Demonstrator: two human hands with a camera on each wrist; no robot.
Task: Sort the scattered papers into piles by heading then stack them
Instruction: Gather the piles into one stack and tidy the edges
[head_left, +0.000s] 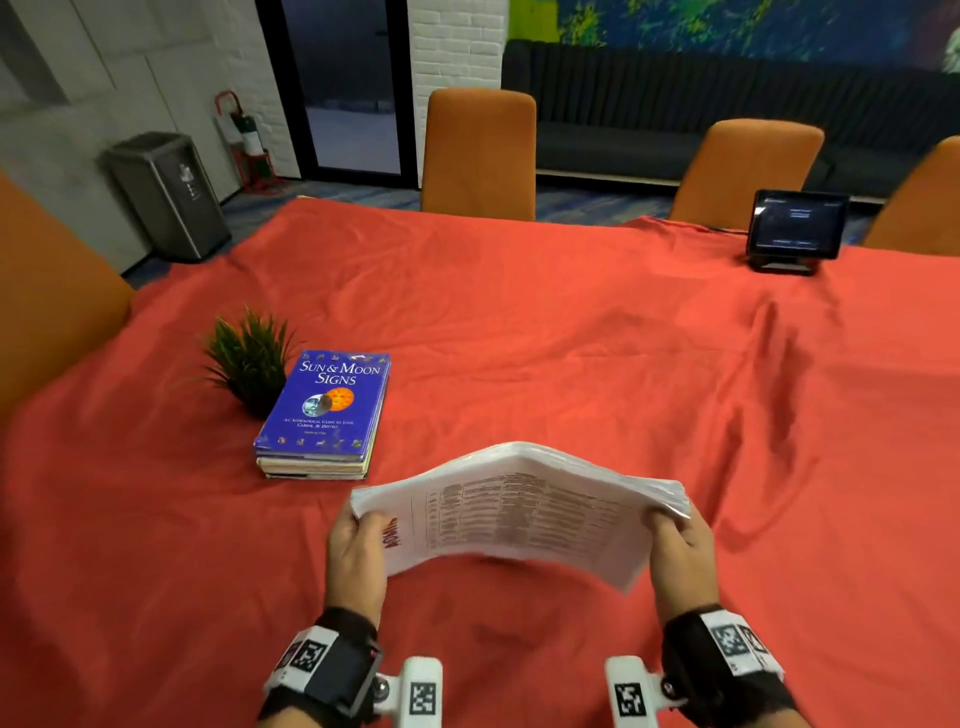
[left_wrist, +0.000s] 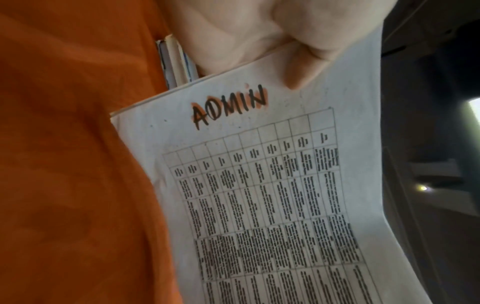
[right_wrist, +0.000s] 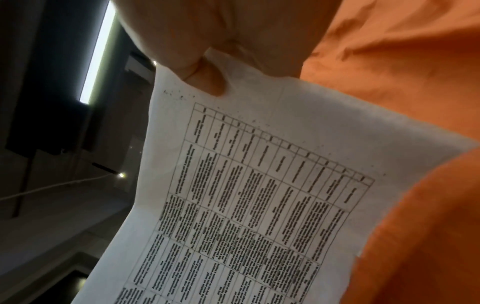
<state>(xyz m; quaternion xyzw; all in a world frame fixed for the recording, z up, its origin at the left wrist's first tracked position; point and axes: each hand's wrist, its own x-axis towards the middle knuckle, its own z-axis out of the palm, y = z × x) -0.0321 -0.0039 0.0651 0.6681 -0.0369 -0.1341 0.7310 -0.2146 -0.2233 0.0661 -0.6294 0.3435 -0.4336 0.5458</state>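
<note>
A thick stack of white papers (head_left: 519, 512) is held up above the red tablecloth (head_left: 571, 353), bowed upward in the middle. Its top sheet carries a printed table and the handwritten heading "ADMIN" (left_wrist: 230, 107). My left hand (head_left: 358, 545) grips the stack's left end, thumb on top just above the heading. At the right end my right hand (head_left: 678, 545) pinches the papers (right_wrist: 259, 185), thumb pressed on the top sheet. In both wrist views the fingers under the stack are hidden.
A blue book, "Sun & Moon Signs" (head_left: 324, 402), lies on other books to the left of the stack, beside a small potted plant (head_left: 249, 358). A tablet on a stand (head_left: 795, 228) sits at the far right edge. Orange chairs (head_left: 478, 150) ring the table.
</note>
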